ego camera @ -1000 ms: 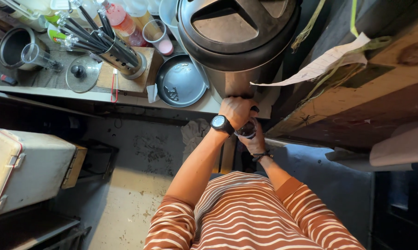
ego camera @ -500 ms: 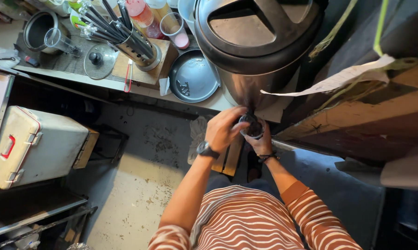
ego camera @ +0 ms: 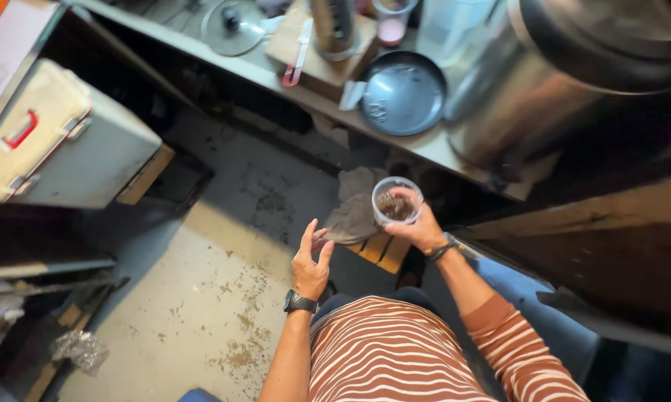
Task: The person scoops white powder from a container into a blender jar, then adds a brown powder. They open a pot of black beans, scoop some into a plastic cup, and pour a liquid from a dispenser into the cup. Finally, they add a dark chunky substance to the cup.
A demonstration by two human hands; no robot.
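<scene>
My right hand [ego camera: 422, 231] holds a clear plastic cup [ego camera: 396, 201] with dark liquid in its bottom, below the counter's edge. Above and to the right of the cup stands a large steel drinks urn [ego camera: 544, 89] with a black lid. My left hand [ego camera: 311, 262], with a black watch on the wrist, hangs free with its fingers spread, to the left of the cup and touching nothing. A grey cloth [ego camera: 354, 212] lies just behind the left hand's fingertips.
A counter [ego camera: 224, 63] runs across the top with a round metal tray [ego camera: 403, 93], a glass pot lid [ego camera: 233, 24] and a wooden block [ego camera: 313, 52]. A cream metal box [ego camera: 53, 141] with a red handle stands at left. The stained concrete floor [ego camera: 216, 298] lies below.
My left hand has left the urn's tap and dropped down to the left, fingers open. My right hand has drawn the cup away from the urn. The view has tilted toward the floor.
</scene>
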